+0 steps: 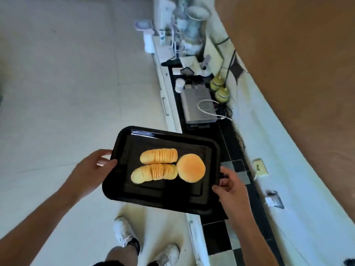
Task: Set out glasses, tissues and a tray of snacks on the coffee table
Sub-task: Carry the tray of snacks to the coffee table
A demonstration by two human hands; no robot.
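A black rectangular tray [123, 191] is held level in the air over the white floor, partly over the edge of a low cabinet. On it lie two rows of sliced yellow snacks [159, 156] and, to their right, one round bun [191, 167]. My left hand [92, 169] grips the tray's left rim with the thumb on top. My right hand [231, 191] grips the right rim. No glasses, tissues or coffee table are in view.
A long low cabinet with a black top [227, 143] runs along the wall at right, carrying a grey box [197, 104] with cables, two yellow-green jars [219, 87], a small white cup [179, 84] and a vase [192, 29]. My white shoes [123, 231] stand on pale floor tiles below.
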